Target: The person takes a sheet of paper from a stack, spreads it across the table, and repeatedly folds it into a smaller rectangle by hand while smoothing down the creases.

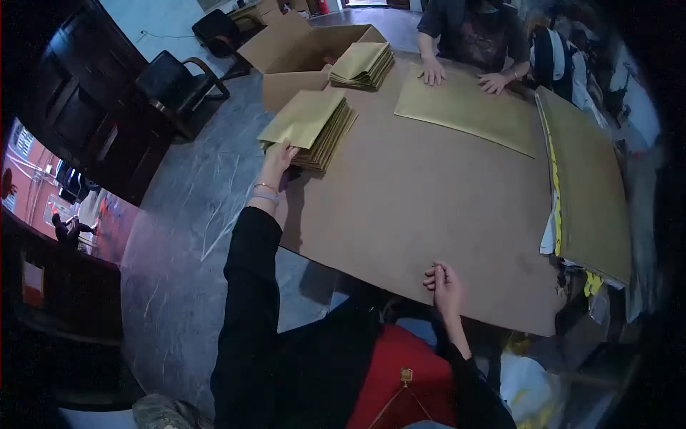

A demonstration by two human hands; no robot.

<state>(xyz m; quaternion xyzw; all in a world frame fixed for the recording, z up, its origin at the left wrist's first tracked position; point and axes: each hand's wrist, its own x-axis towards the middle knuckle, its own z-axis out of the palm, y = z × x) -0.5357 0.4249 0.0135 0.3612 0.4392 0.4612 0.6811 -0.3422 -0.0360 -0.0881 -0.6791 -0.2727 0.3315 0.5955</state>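
Observation:
My left hand [280,159] is at the near edge of a stack of folded gold-coloured sheets [304,121], its fingers closed on the top sheet's edge. The rest of that stack lies beneath, its layered edges facing right. My right hand [446,287] is over the table's near edge, fingers loosely curled with nothing visible in them. A second stack of folded gold sheets [361,64] sits farther back, apart from both hands.
A brown board-topped table [414,207] fills the middle. Across it, a co-worker's hands [433,71] press on a large gold sheet [464,107]. More large gold sheets [582,186] are piled at the right. An open cardboard box [300,53] and a black chair [175,86] stand beyond the left side.

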